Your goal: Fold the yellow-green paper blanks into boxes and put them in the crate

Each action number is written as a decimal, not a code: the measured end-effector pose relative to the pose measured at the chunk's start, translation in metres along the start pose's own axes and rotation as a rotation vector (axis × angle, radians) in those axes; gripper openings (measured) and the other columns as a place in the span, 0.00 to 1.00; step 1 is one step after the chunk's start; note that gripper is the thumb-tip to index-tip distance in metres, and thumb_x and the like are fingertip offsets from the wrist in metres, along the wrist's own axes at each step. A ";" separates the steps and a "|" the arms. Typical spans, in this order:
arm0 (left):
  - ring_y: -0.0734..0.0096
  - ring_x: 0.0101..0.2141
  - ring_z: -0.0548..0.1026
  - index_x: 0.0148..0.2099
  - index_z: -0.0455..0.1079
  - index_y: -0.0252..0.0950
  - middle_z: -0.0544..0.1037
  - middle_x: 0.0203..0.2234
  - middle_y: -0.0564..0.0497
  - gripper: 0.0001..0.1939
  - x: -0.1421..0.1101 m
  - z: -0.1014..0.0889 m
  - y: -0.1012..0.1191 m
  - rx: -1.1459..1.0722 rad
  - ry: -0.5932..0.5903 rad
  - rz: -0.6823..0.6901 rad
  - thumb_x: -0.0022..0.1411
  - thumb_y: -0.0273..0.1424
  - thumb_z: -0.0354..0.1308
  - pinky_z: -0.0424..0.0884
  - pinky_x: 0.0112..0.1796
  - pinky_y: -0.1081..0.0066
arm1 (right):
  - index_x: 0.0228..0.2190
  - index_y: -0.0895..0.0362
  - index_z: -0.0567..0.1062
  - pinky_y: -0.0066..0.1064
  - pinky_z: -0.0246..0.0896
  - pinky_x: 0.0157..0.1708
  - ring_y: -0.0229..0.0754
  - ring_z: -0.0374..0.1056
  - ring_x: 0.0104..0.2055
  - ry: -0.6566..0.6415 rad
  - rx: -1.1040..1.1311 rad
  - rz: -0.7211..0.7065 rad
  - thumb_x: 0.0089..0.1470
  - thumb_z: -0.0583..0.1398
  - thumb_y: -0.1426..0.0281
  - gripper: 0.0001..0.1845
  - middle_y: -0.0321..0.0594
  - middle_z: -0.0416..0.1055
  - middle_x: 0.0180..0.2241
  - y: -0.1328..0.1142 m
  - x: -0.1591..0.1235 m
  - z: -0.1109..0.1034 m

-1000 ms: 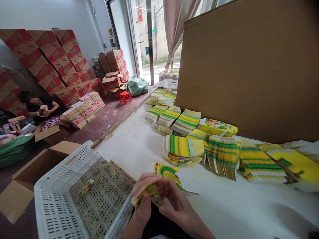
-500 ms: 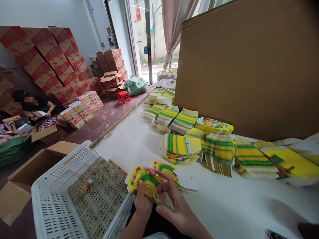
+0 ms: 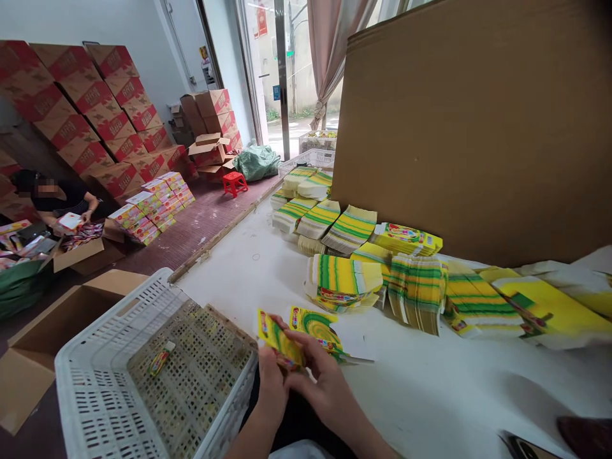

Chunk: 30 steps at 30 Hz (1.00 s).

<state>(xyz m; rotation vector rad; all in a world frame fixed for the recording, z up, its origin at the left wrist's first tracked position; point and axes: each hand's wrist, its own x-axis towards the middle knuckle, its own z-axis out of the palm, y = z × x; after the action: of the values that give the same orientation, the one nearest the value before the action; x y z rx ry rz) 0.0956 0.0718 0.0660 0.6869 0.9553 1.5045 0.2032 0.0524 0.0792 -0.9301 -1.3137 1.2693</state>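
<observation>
A small yellow and green printed carton (image 3: pixel 278 336) is tilted up between my two hands, above my lap. My left hand (image 3: pixel 271 389) grips its lower left part, thumb on the near face. My right hand (image 3: pixel 325 379) has its fingers along the right edge of the carton, with the thumb below. Just beyond my right hand, another yellow and green carton (image 3: pixel 313 324) lies on the white table (image 3: pixel 406 389). The far side of the held carton is hidden.
At my left stands a white plastic crate (image 3: pixel 95 376) with one small box (image 3: pixel 161 358) inside. Stacks of flat cartons (image 3: pixel 344 274) line the table before a large cardboard sheet (image 3: pixel 468 127). Across the room a person (image 3: pixel 62 197) sits among boxes. A phone-like object (image 3: pixel 526 446) lies at lower right.
The held carton has turned more edge-on. My right fingers, which were partly lifted, have closed in against it. The view has shifted slightly.
</observation>
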 end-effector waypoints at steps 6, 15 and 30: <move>0.70 0.34 0.77 0.43 0.79 0.41 0.81 0.34 0.51 0.23 0.009 -0.004 0.003 -0.024 0.038 0.062 0.51 0.50 0.72 0.76 0.37 0.73 | 0.53 0.48 0.75 0.37 0.73 0.50 0.47 0.77 0.50 0.024 0.029 -0.074 0.60 0.64 0.61 0.20 0.43 0.79 0.50 -0.008 0.008 -0.009; 0.73 0.32 0.78 0.37 0.82 0.39 0.83 0.31 0.52 0.15 0.006 0.001 0.003 -0.041 0.018 0.074 0.52 0.44 0.73 0.76 0.38 0.76 | 0.39 0.55 0.80 0.28 0.71 0.31 0.42 0.75 0.30 0.265 -0.344 -0.208 0.67 0.55 0.61 0.16 0.40 0.81 0.31 -0.007 0.011 -0.013; 0.67 0.37 0.81 0.38 0.81 0.38 0.84 0.34 0.48 0.16 0.017 -0.015 0.028 0.095 0.009 0.215 0.54 0.44 0.72 0.78 0.43 0.71 | 0.44 0.53 0.81 0.29 0.73 0.38 0.42 0.78 0.37 0.133 -0.500 -0.269 0.66 0.58 0.68 0.11 0.38 0.83 0.38 -0.022 0.009 -0.028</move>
<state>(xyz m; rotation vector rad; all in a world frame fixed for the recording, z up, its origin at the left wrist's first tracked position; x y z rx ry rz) 0.0659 0.0856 0.0814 0.8748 0.9895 1.6583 0.2315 0.0627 0.0993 -1.1125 -1.6208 0.6691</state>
